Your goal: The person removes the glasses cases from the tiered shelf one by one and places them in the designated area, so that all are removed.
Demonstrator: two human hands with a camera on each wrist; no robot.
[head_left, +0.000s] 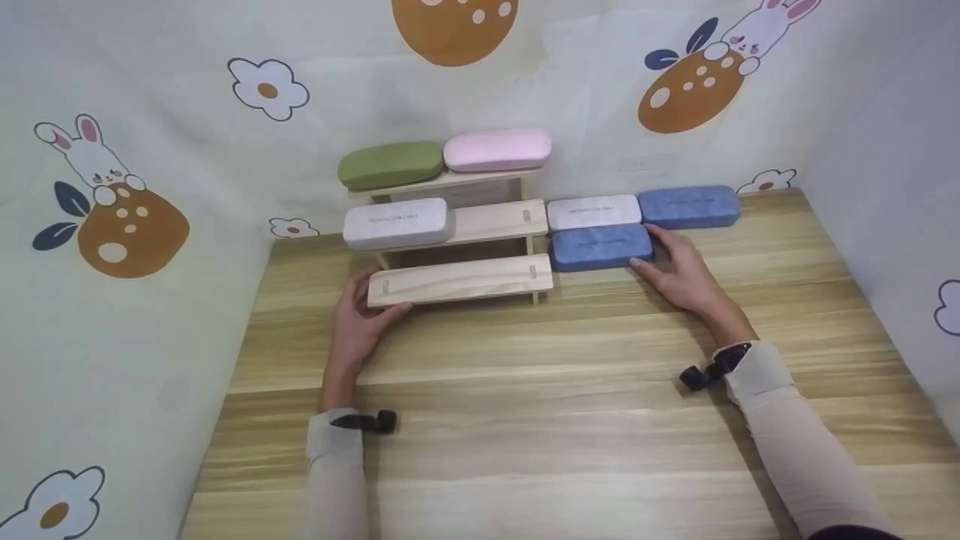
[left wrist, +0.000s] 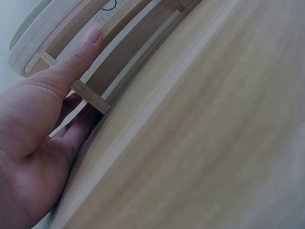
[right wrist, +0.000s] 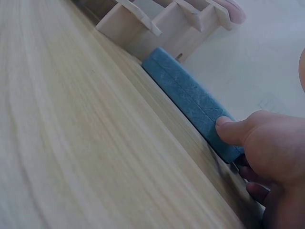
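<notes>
A three-tier wooden display rack point(head_left: 461, 281) stands against the back wall. My left hand point(head_left: 356, 322) grips the left end of its lowest shelf, thumb along the front edge and fingers round the side, partly hidden in the head view. To the right of the rack, my right hand point(head_left: 682, 274) holds the right end of a blue glasses case point(head_left: 602, 247) lying on the table. In the right wrist view, the thumb presses the front of that blue case point(right wrist: 186, 98). Just behind it lies a white glasses case point(head_left: 596, 211), with another blue glasses case point(head_left: 690, 208) at its right.
On the top tier sit a green glasses case point(head_left: 391, 165) and a pink glasses case point(head_left: 499, 150). Another white case point(head_left: 397, 223) occupies the left of the middle tier. Patterned cloth walls point(head_left: 150, 337) border the wood-grain table point(head_left: 525, 420) at the back and sides.
</notes>
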